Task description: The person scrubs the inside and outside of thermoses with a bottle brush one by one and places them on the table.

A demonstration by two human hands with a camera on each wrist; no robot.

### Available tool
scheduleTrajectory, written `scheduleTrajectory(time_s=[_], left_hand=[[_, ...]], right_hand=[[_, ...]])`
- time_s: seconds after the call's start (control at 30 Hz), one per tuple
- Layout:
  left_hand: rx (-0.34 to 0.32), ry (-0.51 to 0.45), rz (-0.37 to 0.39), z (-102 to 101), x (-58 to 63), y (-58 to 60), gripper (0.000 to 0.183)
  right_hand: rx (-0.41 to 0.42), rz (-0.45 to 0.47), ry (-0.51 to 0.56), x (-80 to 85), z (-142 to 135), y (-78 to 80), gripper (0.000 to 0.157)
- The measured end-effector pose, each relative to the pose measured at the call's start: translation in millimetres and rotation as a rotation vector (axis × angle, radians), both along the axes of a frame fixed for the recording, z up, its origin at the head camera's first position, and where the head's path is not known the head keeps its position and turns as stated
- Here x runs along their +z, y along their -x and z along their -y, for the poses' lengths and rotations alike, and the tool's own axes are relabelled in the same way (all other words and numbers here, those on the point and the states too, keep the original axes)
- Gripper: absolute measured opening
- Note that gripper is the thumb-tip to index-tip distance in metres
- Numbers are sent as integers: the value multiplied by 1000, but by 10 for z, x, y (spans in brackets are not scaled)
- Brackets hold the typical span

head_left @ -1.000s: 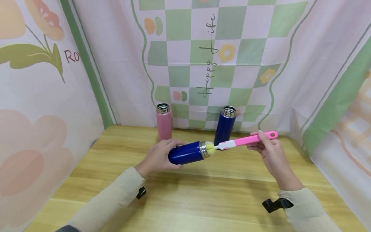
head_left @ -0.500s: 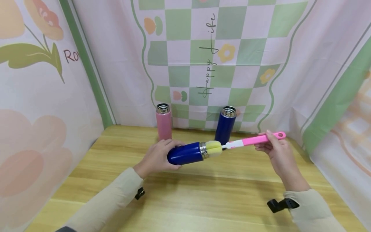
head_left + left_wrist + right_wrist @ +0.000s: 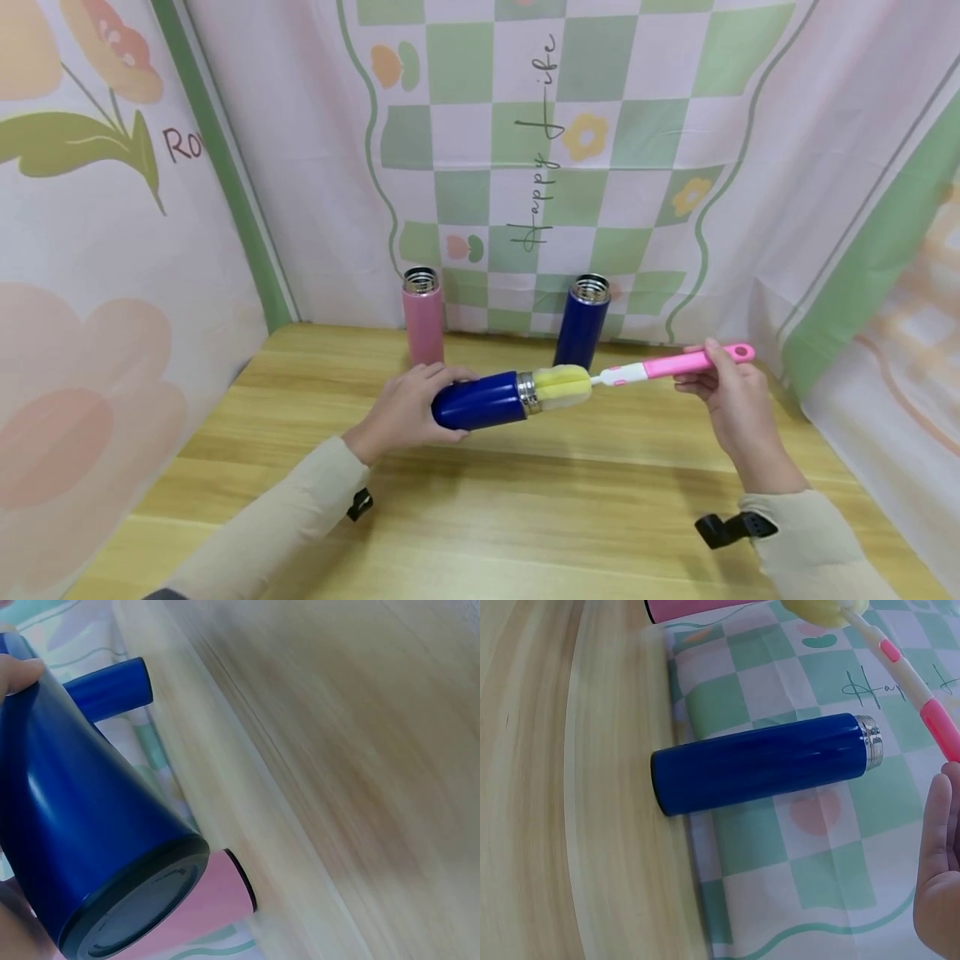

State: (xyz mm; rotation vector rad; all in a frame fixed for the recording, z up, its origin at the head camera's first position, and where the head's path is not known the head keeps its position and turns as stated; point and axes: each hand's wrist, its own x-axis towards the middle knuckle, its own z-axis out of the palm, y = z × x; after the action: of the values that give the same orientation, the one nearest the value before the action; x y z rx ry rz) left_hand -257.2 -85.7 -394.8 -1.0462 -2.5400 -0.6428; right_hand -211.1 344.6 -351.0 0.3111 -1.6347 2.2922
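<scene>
My left hand (image 3: 408, 408) grips a blue thermos bottle (image 3: 480, 402) round its base end, tilted on its side above the table with its steel mouth facing right. In the left wrist view its dark base (image 3: 142, 904) faces the camera. My right hand (image 3: 731, 408) pinches the pink handle (image 3: 678, 363) of a bottle brush. The brush's yellow sponge head (image 3: 562, 387) sits at the bottle's mouth, mostly outside, its tip end meeting the steel rim. A white neck (image 3: 622, 374) joins sponge and handle.
A pink bottle (image 3: 424, 321) and a second blue bottle (image 3: 582, 321) stand upright and lidless at the back of the wooden table (image 3: 525, 517). Behind them hangs a green-and-white checked cloth (image 3: 517, 192). Patterned curtains flank both sides.
My right hand has moved right, drawing the brush outward, so much more of the yellow sponge shows outside the bottle's mouth. My left hand and the bottle have stayed nearly still.
</scene>
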Motion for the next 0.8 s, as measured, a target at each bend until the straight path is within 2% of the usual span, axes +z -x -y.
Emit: scheduleTrajectory(time_s=[0.13, 0.27, 0.43, 0.6, 0.8], left_hand=[[-17, -10, 20, 27, -7, -11, 72], [6, -19, 44, 93, -35, -7, 72], [26, -20, 51, 140, -71, 13, 72], [26, -11, 46, 110, -50, 2, 70], [21, -4, 65, 95, -32, 9, 70]], right_hand=[[2, 17, 67, -13, -70, 3, 29], [-7, 26, 141, -28, -196, -9, 28], [-5, 49, 136, -43, -274, -20, 28], [13, 41, 149, -39, -258, -15, 28], [51, 11, 218, -12, -238, -16, 29]])
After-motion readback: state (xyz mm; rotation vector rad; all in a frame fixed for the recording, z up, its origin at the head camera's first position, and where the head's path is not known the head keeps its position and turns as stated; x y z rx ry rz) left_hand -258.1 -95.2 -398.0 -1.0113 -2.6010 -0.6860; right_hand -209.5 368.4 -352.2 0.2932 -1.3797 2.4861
